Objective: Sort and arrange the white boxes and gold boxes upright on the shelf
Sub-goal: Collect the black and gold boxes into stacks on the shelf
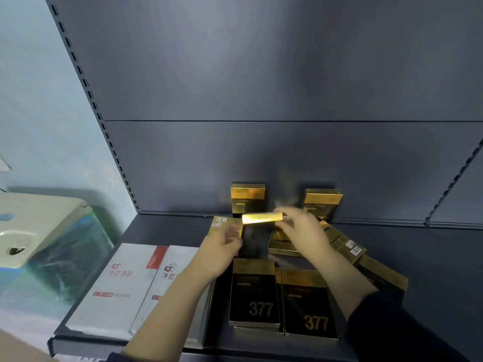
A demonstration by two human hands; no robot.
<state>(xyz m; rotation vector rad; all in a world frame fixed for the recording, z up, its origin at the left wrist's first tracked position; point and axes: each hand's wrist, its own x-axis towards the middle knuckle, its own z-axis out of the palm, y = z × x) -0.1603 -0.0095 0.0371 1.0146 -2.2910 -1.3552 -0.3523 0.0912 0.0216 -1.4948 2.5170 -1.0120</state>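
A dark grey shelf (162, 231) meets a slotted back panel (261, 152), with bare room at its rear left. Two gold boxes (248, 198) stand upright against the panel; others lie flat. Two white boxes (115, 286) lie flat near the front edge. The left hand (222, 246) grasps a gold box; the right hand (300, 228) grasps a blurred one.

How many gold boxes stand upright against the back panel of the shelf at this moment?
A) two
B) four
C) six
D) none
A: two gold boxes, the left upright box and the right upright box, stand against the back panel; the other gold boxes lie flat on the shelf or are in the hands.
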